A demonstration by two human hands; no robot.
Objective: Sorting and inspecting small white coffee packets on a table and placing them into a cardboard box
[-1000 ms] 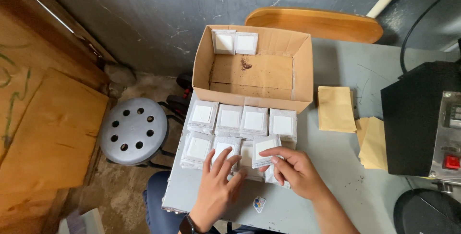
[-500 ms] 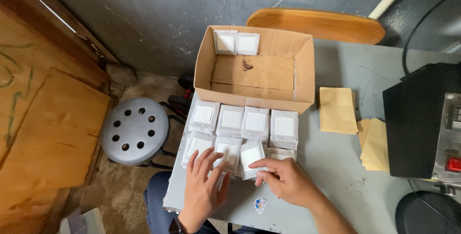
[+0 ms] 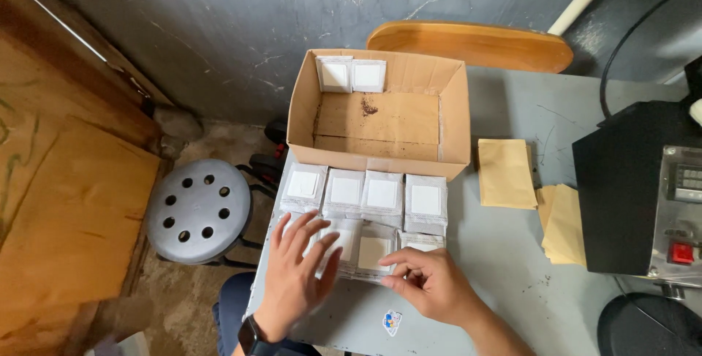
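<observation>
Left hand [image 3: 296,272] spread flat over white packets [image 3: 344,243] near worktop [image 3: 504,254] front edge; right hand [image 3: 431,286] fingertips pinching a packet beside it.

Glossy plastic packets [image 3: 382,194]; matt cardboard box [image 3: 380,116]; paper envelopes [image 3: 506,173]

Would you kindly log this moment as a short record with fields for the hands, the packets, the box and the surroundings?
Left hand: flat, fingers spread, on the near-left packets.
Right hand: fingertips on the near row's edge, beside a packet with a tan centre.
Far row: four white packet stacks along the box front.
Box: open cardboard, two white packets upright at its far wall, otherwise bare floor.
Table: grey; tan envelopes to the right, black machine at the right edge.
Floor side: grey perforated stool on the left.
</observation>
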